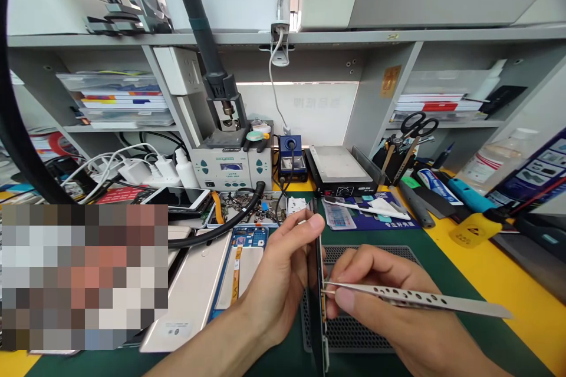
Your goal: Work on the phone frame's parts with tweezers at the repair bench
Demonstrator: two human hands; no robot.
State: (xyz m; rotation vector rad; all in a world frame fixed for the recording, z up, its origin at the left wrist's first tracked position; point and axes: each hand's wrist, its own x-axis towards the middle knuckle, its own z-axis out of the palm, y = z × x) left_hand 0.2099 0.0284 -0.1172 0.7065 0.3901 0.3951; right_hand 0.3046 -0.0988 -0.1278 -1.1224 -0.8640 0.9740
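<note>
My left hand (283,271) grips a thin dark panel (316,312), probably part of a phone, which stands on edge so that I see mostly its narrow side. My right hand (380,294) is closed on a pair of metal tweezers (424,298) with a row of holes along the arm. The tweezers' tips point left and meet the side of the panel, at a strip of gold-coloured parts. Whether the tips pinch anything there I cannot tell. Below both hands lies a dark perforated mat (362,330).
Left of my hands lie a gold phone back (190,294) and a blue-framed phone housing (260,238). Behind them are a parts tray (234,206), a hot-air station (230,168) and a heating plate (342,168). A black hose (221,230) crosses at left. A yellow bottle (473,228) stands right.
</note>
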